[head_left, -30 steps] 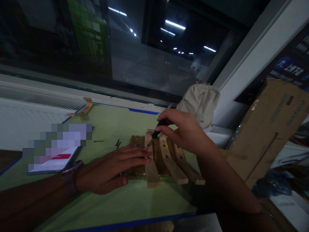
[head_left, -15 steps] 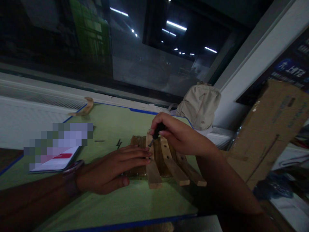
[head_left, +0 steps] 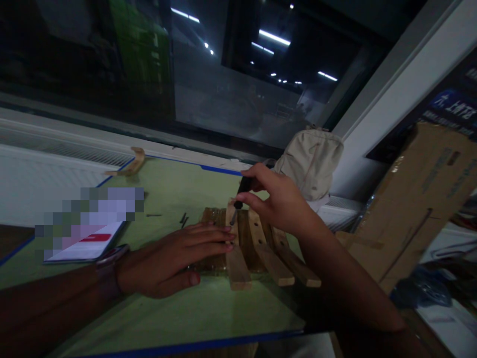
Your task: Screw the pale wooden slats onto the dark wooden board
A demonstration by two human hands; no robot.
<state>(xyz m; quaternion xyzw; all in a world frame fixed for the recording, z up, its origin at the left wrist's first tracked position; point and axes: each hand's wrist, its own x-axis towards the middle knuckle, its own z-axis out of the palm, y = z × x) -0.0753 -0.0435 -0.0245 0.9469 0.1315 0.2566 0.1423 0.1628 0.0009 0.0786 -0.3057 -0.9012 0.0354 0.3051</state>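
A black-handled screwdriver [head_left: 244, 188] is between the fingers and thumb of my right hand [head_left: 281, 201]. Its shaft slants down to the upper part of the leftmost curved wooden piece [head_left: 239, 271]. My left hand [head_left: 182, 256] lies flat, fingertips on that same piece beside the screwdriver's tip. Two more curved wooden pieces, a middle one [head_left: 274, 263] and a right one [head_left: 300, 268], lie alongside, with dark holes in them. All three rest across a brown tape-wrapped block [head_left: 214, 215]. Whether a screw sits under the tip is too small to tell.
Dark screws [head_left: 184, 219] lie on the green tabletop [head_left: 179, 184], left of the block. A partly blurred-out phone or tablet [head_left: 89, 246] stands at the left. Another curved wooden piece [head_left: 136, 163] is at the far left corner. Behind are a beige backpack [head_left: 316, 159] and a cardboard box [head_left: 413, 199].
My right hand has risen slightly and its fingers have loosened and shifted around the screwdriver handle, showing more of it. My left hand stays in place on the wood.
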